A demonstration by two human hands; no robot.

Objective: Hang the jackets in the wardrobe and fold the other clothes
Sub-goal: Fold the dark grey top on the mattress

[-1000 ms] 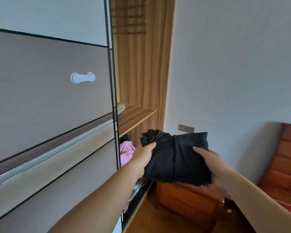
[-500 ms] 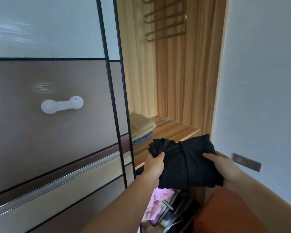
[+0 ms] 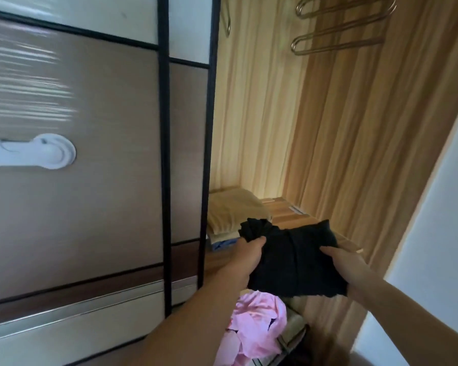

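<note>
**Q:** What do the two hands hold, and where is it?

**A:** I hold a folded black cloth garment (image 3: 296,257) between both hands, in front of the open wardrobe and just over the front edge of its wooden shelf (image 3: 288,212). My left hand (image 3: 246,256) grips the bunched left end, fingers curled round the fabric with the thumb on top. My right hand (image 3: 351,268) holds the right edge — thumb lying along the top face, the other fingers under the cloth and hidden, so I cannot tell how they lie.

**Q:** What surrounds it?

**A:** On the shelf to the left, just beside the garment's bunched end, lies a folded beige garment (image 3: 236,210) stacked on a pale one, with a folded blue cloth (image 3: 222,243) showing at the bottom of the pile. Whether the black garment touches the pile cannot be told. Below my left forearm, in the lower compartment, sits a crumpled pink garment (image 3: 257,331). Above — well apart — hang looped brass-coloured metal hangers (image 3: 339,27) against the wood-grain back panel (image 3: 354,128).

**Q:** What closes in on the left?

**A:** A brown sliding door with black frame bars (image 3: 164,154) bears a white plastic handle (image 3: 37,151); its edge stands just beside the beige pile. A pale wall (image 3: 439,233) bounds the right.
</note>
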